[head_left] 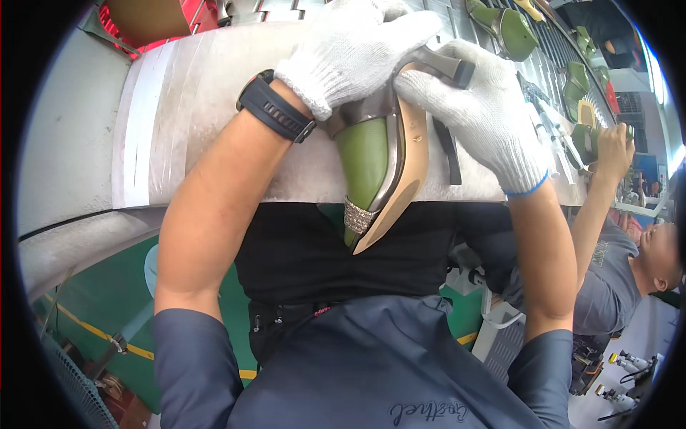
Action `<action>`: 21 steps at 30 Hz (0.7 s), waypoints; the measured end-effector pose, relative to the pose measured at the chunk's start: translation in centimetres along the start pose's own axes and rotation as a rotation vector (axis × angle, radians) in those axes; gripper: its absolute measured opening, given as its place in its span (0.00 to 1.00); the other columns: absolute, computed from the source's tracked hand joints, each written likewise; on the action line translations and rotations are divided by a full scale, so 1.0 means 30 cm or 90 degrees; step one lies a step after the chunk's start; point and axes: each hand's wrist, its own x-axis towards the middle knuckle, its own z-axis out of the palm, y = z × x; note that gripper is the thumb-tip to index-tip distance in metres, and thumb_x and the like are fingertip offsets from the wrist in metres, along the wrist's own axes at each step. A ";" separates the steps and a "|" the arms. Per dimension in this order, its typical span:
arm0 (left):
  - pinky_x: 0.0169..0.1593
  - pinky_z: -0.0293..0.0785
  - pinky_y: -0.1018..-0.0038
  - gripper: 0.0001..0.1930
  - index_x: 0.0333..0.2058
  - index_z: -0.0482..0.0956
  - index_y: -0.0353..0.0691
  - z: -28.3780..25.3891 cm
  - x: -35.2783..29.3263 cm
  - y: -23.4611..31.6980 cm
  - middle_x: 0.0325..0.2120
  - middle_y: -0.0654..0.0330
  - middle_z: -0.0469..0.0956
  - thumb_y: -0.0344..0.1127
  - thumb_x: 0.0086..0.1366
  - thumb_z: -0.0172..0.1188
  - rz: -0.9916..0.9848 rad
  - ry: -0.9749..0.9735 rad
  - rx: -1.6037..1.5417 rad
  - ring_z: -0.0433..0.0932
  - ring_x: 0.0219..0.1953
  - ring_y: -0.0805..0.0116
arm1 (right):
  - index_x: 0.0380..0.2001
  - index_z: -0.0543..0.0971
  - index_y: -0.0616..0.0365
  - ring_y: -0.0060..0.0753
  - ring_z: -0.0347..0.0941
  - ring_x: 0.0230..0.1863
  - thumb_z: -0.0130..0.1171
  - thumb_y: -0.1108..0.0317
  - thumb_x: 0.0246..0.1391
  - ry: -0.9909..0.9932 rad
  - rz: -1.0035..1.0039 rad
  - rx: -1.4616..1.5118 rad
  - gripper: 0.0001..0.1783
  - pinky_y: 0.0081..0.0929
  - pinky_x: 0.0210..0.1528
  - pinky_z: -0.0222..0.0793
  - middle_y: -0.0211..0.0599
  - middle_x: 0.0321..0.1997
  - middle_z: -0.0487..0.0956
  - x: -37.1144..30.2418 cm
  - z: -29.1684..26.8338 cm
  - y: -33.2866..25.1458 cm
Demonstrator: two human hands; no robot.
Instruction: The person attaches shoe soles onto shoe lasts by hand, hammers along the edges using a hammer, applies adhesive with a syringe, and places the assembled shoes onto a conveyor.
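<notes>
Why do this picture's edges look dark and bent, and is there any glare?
In the head view, the fisheye lens leaves a black rim and the front edge of the workbench bends at left; a light strip glares at upper right; the co-worker at its right side looks tipped sideways; the green high-heeled shoe and white knit gloves show clearly.

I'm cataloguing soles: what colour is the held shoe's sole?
The sole is light tan, showing best in the head view.
</notes>
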 end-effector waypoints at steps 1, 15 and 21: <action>0.50 0.82 0.66 0.16 0.49 0.92 0.39 0.002 0.002 -0.012 0.43 0.50 0.91 0.43 0.79 0.59 -0.004 0.002 -0.002 0.89 0.44 0.59 | 0.54 0.91 0.54 0.34 0.89 0.40 0.77 0.40 0.58 0.005 0.019 0.080 0.32 0.37 0.50 0.83 0.40 0.40 0.91 -0.002 0.007 0.002; 0.41 0.83 0.57 0.11 0.46 0.89 0.46 0.017 -0.014 -0.027 0.37 0.54 0.88 0.40 0.70 0.64 0.241 0.070 0.365 0.88 0.38 0.51 | 0.71 0.78 0.64 0.19 0.82 0.34 0.78 0.67 0.62 -0.167 0.105 0.187 0.37 0.19 0.31 0.76 0.33 0.40 0.87 -0.031 -0.042 -0.008; 0.42 0.82 0.55 0.13 0.47 0.88 0.47 0.027 -0.020 -0.032 0.36 0.53 0.87 0.40 0.67 0.65 0.261 0.099 0.421 0.86 0.39 0.50 | 0.59 0.87 0.59 0.20 0.84 0.34 0.81 0.56 0.56 -0.118 0.161 0.200 0.31 0.23 0.36 0.82 0.33 0.35 0.88 -0.064 0.016 -0.003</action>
